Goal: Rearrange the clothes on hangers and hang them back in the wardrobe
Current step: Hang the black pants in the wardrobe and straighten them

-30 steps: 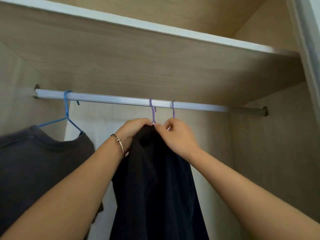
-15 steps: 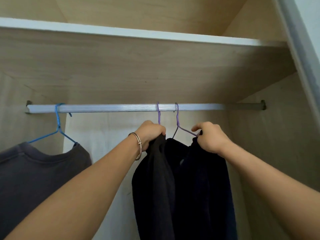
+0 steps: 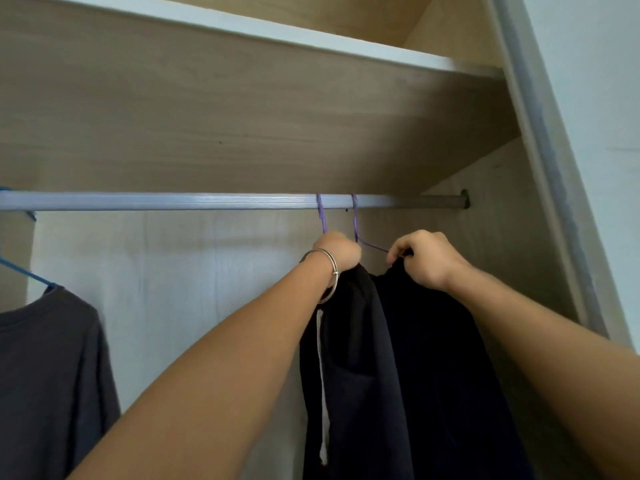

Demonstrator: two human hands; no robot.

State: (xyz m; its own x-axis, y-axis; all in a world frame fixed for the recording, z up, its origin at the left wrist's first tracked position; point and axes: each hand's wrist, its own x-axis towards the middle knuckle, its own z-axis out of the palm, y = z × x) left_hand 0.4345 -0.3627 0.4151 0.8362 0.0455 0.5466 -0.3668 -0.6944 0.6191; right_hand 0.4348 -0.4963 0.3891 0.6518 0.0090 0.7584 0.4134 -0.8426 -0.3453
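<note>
Overhead, limp black clothes (image 3: 415, 358) on purple hangers (image 3: 323, 220), clenched in left hand (image 3: 341, 251) and right hand (image 3: 426, 258) grip.

no text, label, brand, number or sign readable anywhere, nothing legible on the dark clothes (image 3: 415, 358), the purple hangers (image 3: 323, 220), the rail (image 3: 173, 201) or the wardrobe shelf (image 3: 242, 109)

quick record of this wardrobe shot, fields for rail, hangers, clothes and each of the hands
rail: silver rail under the shelf
hangers: left purple hanger and right purple hanger hooked on the rail; blue hanger far left
clothes: grey t-shirt on the blue hanger; dark clothes below the purple ones, white drawstring dangling
left hand: grips dark fabric under the left purple hook
right hand: pinches fabric at the right hanger's arm
</note>
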